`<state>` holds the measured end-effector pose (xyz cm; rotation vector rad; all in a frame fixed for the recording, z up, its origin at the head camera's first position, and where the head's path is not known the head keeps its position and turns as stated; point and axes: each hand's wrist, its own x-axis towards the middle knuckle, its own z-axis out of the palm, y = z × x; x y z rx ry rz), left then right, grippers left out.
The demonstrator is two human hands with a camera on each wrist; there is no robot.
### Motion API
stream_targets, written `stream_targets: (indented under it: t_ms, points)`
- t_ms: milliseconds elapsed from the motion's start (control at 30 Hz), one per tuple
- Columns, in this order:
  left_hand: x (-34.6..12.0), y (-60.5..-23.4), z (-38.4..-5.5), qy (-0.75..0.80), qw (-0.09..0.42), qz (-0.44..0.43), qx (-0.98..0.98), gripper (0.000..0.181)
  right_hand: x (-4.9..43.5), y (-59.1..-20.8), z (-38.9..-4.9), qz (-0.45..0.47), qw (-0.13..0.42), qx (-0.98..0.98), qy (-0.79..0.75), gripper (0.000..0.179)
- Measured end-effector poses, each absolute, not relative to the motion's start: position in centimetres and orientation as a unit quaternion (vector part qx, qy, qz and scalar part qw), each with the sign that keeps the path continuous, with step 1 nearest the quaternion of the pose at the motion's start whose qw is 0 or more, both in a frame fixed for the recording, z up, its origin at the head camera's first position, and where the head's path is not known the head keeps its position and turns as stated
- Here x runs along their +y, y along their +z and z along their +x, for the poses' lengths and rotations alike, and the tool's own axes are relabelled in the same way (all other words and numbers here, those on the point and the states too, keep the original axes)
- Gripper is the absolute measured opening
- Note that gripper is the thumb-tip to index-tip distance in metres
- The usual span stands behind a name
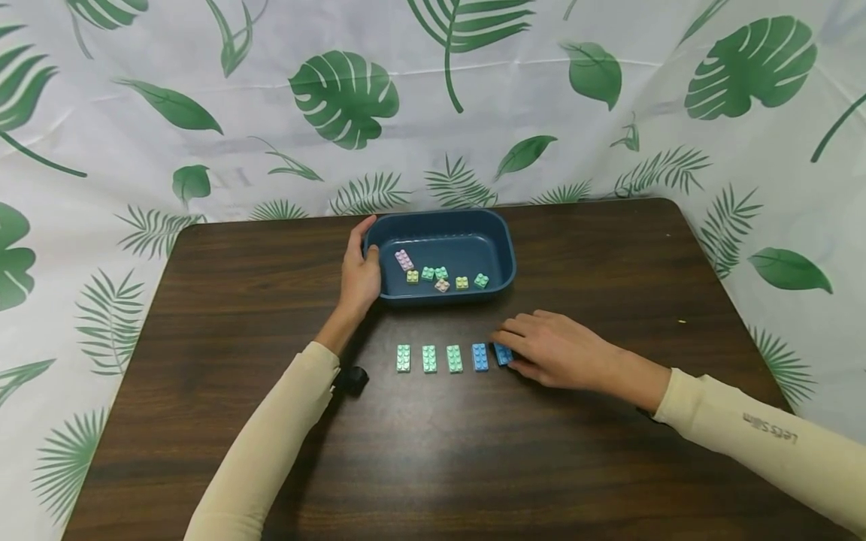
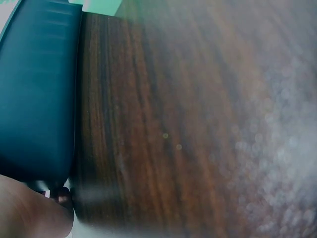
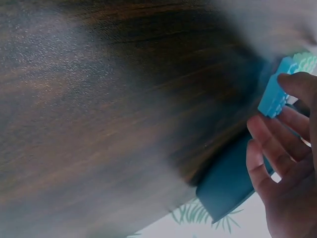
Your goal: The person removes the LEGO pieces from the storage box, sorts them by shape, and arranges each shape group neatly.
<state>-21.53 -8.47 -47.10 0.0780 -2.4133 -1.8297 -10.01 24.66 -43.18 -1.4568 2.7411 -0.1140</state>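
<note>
My left hand [image 1: 361, 276] grips the left end of a dark blue tray [image 1: 440, 298], its thumb at the rim. In the left wrist view the tray's side wall [image 2: 42, 94] fills the left edge, with a fingertip below it. My right hand [image 1: 558, 351] pinches a blue building brick [image 1: 502, 355] at the right end of a row on the table. The right wrist view shows thumb and fingers at that blue brick [image 3: 275, 91]. Left of it stand another blue brick [image 1: 479, 357] and three green bricks [image 1: 429, 358], all upright in line.
Inside the tray lie a long pink brick [image 1: 404, 260] and several small bricks in green, yellow and pink. A small black object [image 1: 355, 380] sits beside my left forearm. A leaf-print cloth [image 1: 433, 135] hangs behind the brown wooden table [image 1: 433, 466].
</note>
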Motion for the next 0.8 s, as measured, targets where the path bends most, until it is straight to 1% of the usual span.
stream_targets:
  t_ms: [567, 800]
  points:
    - [-8.55, -47.06, -21.46, -0.605, 0.051, 0.028, -0.794, 0.051, 25.07, -43.66, -9.51, -0.450, 0.038, 0.891, -0.039, 0.049]
    - [-8.53, -47.03, -21.43, -0.605, 0.052, 0.025, -0.794, 0.051, 25.05, -43.85, -9.39, -0.456, 0.025, 0.889, -0.030, 0.049]
